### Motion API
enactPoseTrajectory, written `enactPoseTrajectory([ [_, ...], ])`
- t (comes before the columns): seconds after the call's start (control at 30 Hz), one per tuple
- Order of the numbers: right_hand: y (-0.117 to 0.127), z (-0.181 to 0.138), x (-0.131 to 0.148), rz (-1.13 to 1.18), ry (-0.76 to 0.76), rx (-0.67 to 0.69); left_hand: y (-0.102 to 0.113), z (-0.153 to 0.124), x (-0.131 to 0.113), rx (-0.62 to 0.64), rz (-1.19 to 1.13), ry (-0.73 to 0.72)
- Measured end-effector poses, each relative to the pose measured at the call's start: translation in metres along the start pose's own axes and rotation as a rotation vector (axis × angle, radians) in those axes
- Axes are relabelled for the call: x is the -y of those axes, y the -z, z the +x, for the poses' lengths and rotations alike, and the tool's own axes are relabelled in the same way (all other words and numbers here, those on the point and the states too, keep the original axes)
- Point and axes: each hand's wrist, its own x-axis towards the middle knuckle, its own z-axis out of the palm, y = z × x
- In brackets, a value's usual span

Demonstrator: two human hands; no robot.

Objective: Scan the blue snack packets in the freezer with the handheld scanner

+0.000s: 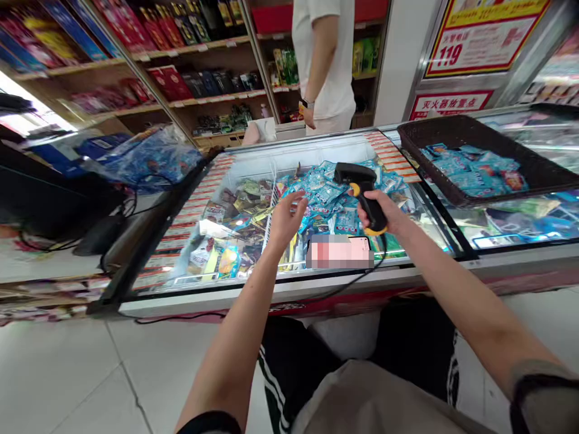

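Note:
My right hand (384, 211) grips a black and yellow barcode scanner (362, 187) by its handle, with a cord running down from it. My left hand (288, 218) hovers over the freezer with fingers curved and apart, holding nothing. Beyond and between both hands lies a heap of small blue packets (323, 190), some of it hidden by the scanner and my hands. A phone (357, 244) with a lit, partly blurred screen rests near the freezer's front edge, below the scanner.
The glass-topped freezer (217, 295) holds other packs (221, 253) on its left side. A dark tray (456, 199) with blue packets stands at right. A person in white (332, 66) stands behind the freezer, near shelves (217, 45). Plastic-wrapped goods (149, 157) lie at left.

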Motion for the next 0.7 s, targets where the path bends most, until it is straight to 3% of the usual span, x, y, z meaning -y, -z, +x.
enactPoseTrajectory([
  [0.13,0.049,-0.038,0.029,-0.312,-0.218,0.111,0.009,0.004,0.024,-0.098,0.104,-0.004],
  [0.23,0.07,-0.052,0.046,-0.636,-0.317,0.235,0.012,0.009,0.046,-0.16,0.158,-0.025],
  [0.37,0.066,-0.043,0.046,-0.713,-0.126,0.123,0.007,0.019,0.07,-0.239,0.254,-0.027],
  [0.5,0.041,-0.012,0.031,-0.64,0.062,0.012,-0.004,0.033,0.082,-0.186,0.357,-0.015],
  [0.7,0.018,0.034,0.018,-1.201,0.427,-0.232,-0.018,0.047,0.09,-0.075,0.514,0.063],
])
